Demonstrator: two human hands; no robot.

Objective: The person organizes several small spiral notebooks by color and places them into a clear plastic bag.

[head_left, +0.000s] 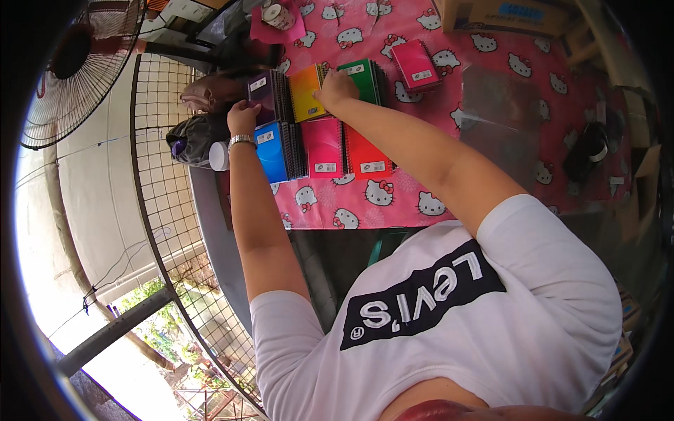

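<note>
Spiral notebooks lie in short stacks, in two rows on the table. In the far row are a purple stack (260,90), a yellow stack (302,91) and a green stack (364,82); nearer lie a blue stack (271,154), a pink stack (324,149) and a red stack (368,156). My left hand (242,117), with a metal watch on its wrist, grips the left side of the purple notebooks, its thumb at the lower corner. My right hand (339,90) reaches across to the yellow notebook's spiral edge, fingers curled and partly hidden.
A separate pink notebook (415,65) lies to the right on the pink patterned tablecloth (379,193). Clear plastic sheeting (500,105) is farther right, with a cardboard box (509,17) behind. A white-lidded jar (219,156) and dark bag stand left, beside wire mesh and a fan (77,70).
</note>
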